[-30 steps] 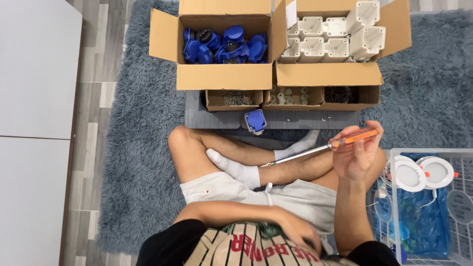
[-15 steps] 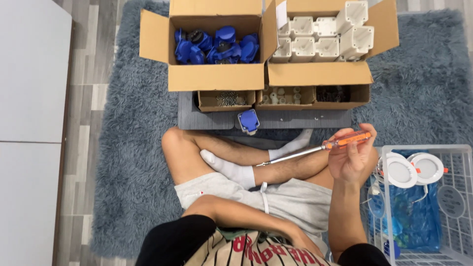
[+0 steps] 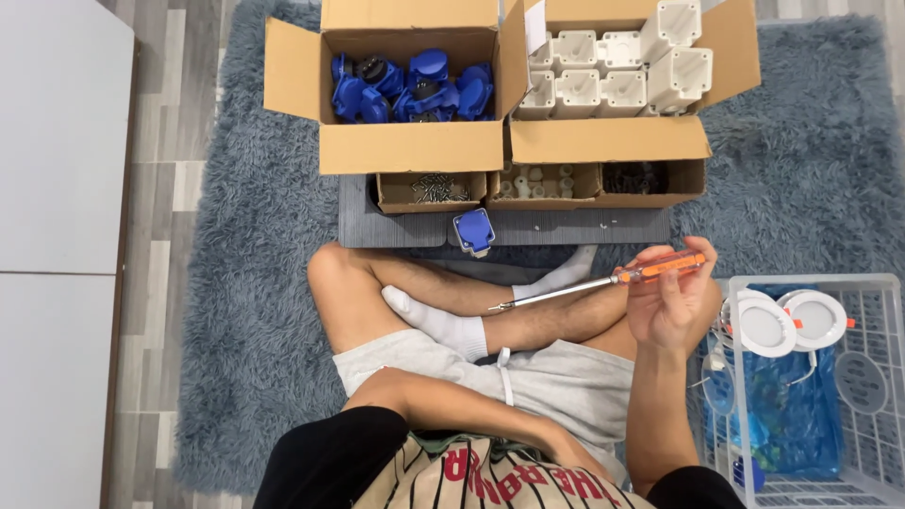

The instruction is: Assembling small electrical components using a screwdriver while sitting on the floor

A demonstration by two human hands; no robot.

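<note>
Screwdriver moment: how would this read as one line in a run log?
right hand: holds orange-handled screwdriver, tip toward legs | left hand: hidden at the lap | blue part: alone on grey mat

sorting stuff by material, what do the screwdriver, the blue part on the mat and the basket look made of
Screwdriver in the right hand: handle looks like clear orange plastic, translucent and glossy; the shaft looks like bare steel, thin and grey. Blue part: probably moulded plastic, uniform colour with a slight sheen. Basket: white open grid, either plastic or coated wire; the view cannot settle which.
</note>
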